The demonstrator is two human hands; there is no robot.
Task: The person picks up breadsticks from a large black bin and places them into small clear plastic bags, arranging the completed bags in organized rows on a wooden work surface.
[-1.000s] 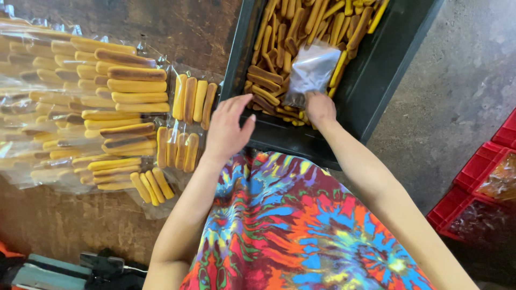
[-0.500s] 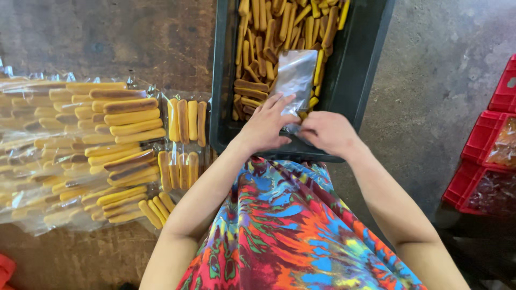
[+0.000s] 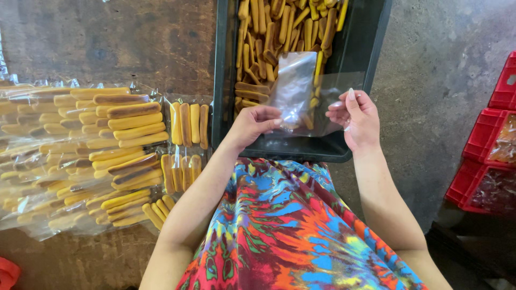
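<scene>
Down at the bottom, nearest the camera, is the person's lap in a bright rainbow swirl cloth (image 3: 290, 231), and both bare arms reach up from it. Just past the lap, the left hand (image 3: 252, 122) pinches one edge of a clear thin plastic bag (image 3: 298, 88) between thumb and fingertips. The right hand (image 3: 357, 115) holds the other side, with its thumb on the film and its fingers partly spread and pointing up. So the bag hangs between the two hands, right over the near edge of the black plastic crate (image 3: 301, 150). I think the step in hand is pulling the bag's mouth open (it looks flat and stuck in the middle). The next move would call for rubbing the two layers apart, then reaching one hand into the crate for the long yellow-brown biscuit sticks (image 3: 279, 27) piled farther back. To the left, on the brown worn table (image 3: 118, 37), lie many clear packs already filled with the same sticks (image 3: 107, 139). Far off to the right sit red plastic crates (image 3: 492, 134) on the grey floor. Half a second ago the hands were close together on the bag. Now they have moved apart and the bag is stretched wider between them.
</scene>
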